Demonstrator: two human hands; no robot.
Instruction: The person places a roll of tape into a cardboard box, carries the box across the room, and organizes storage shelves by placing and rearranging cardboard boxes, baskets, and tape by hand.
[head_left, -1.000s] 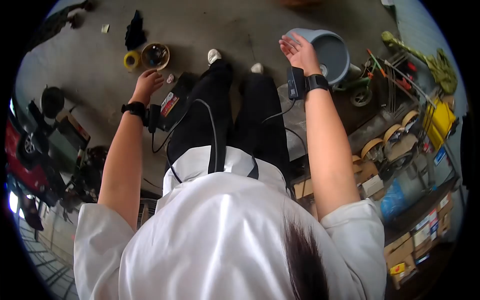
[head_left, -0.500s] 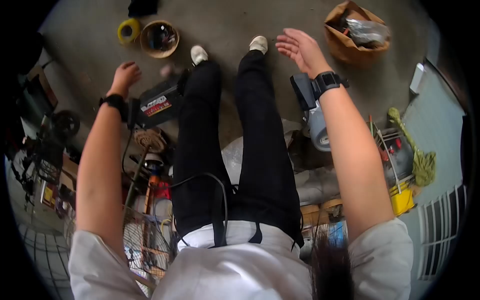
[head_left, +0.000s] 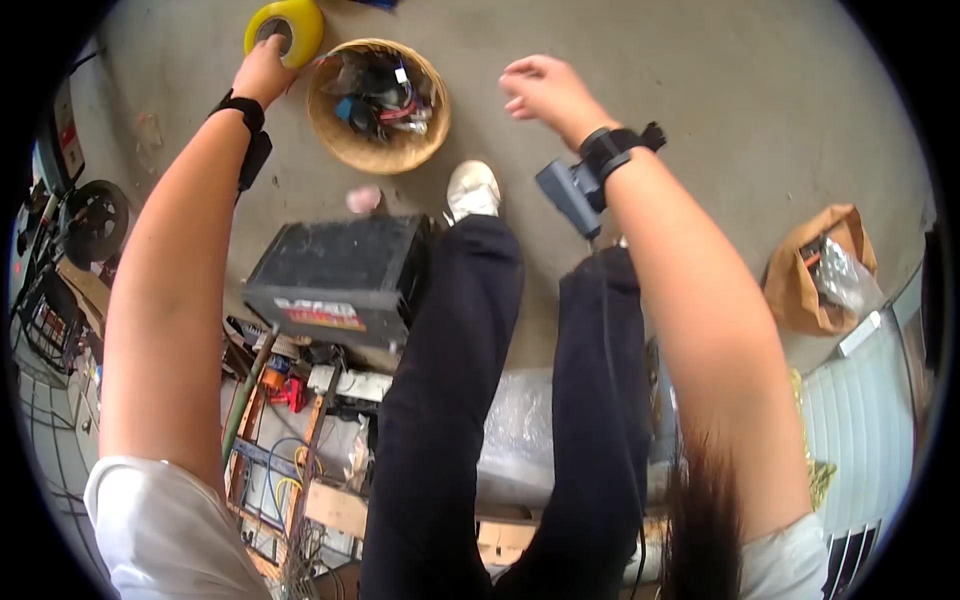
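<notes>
My left hand [head_left: 263, 72] is at a roll of yellow tape [head_left: 307, 22] at the upper left. Its fingers are closed on the near side of the ring, with fingertips at the core. Whether the roll is lifted off the floor I cannot tell. Just right of it stands a round woven basket [head_left: 333, 140] full of small mixed items, a blue piece and wires among them. My right hand [head_left: 552, 98] hangs over the floor right of the basket, fingers loosely bent and apart, holding nothing visible. Both wrists wear black straps with devices.
A black box-shaped battery [head_left: 340, 265] with a red and white label stands by my left leg. A small blurred pink thing [head_left: 364, 199] lies near it. On the right is a brown paper bag [head_left: 800, 285] with clear plastic inside. Tools and a rack [head_left: 285, 470] crowd the lower left.
I have leaned forward, so basket and battery look larger. My left hand has reached the yellow tape roll and closed on it. My right hand has moved left in view, its fingers more bent.
</notes>
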